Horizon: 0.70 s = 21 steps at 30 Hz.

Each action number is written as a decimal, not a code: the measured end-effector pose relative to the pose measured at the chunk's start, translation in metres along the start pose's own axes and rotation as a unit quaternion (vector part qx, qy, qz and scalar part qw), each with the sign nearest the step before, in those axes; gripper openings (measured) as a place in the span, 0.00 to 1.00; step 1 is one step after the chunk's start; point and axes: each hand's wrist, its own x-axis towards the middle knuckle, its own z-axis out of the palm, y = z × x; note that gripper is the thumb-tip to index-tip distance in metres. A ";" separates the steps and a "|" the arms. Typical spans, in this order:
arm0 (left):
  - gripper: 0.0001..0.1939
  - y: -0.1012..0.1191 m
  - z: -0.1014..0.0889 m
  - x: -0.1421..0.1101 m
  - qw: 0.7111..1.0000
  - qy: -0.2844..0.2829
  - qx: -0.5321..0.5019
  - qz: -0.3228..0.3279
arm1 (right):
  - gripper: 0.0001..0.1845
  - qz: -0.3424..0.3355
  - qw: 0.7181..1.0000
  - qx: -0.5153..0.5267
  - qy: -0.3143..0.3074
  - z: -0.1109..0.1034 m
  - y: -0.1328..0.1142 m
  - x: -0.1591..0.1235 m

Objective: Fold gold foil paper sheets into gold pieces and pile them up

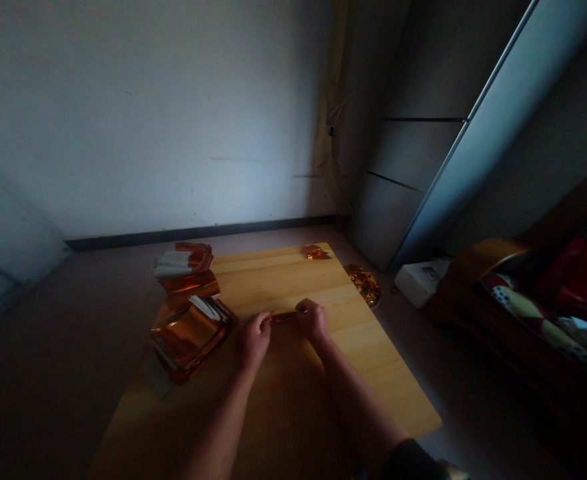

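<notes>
Both my hands meet over the middle of a low wooden table (373, 360). My left hand (253, 339) and my right hand (313, 321) each pinch one end of a small rolled piece of shiny orange-gold foil (284, 317), held just above the tabletop. The fingers of both hands are closed around it. To the left of my left hand lies a stack of the same gold foil sheets (188, 337), partly hanging over the table's edge.
More foil and white paper (183, 263) lie at the table's far left corner. A crumpled gold piece (316, 252) sits at the far edge, a heap of them (364, 283) on the floor beyond. A white box (420, 279) and cluttered furniture (548, 287) stand right.
</notes>
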 end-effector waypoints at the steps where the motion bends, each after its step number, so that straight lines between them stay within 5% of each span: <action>1: 0.14 0.000 0.000 0.000 1.000 -0.001 -0.004 -0.004 | 0.10 0.000 1.000 0.000 0.005 0.000 0.001 0.002; 13: 0.12 0.004 -0.003 -0.005 1.000 -0.010 -0.013 -0.016 | 0.11 0.056 0.989 -0.072 0.113 -0.071 0.051 0.097; 21: 0.11 0.003 -0.004 -0.009 1.000 -0.009 -0.022 -0.015 | 0.12 0.065 0.983 -0.118 0.122 -0.067 0.072 0.146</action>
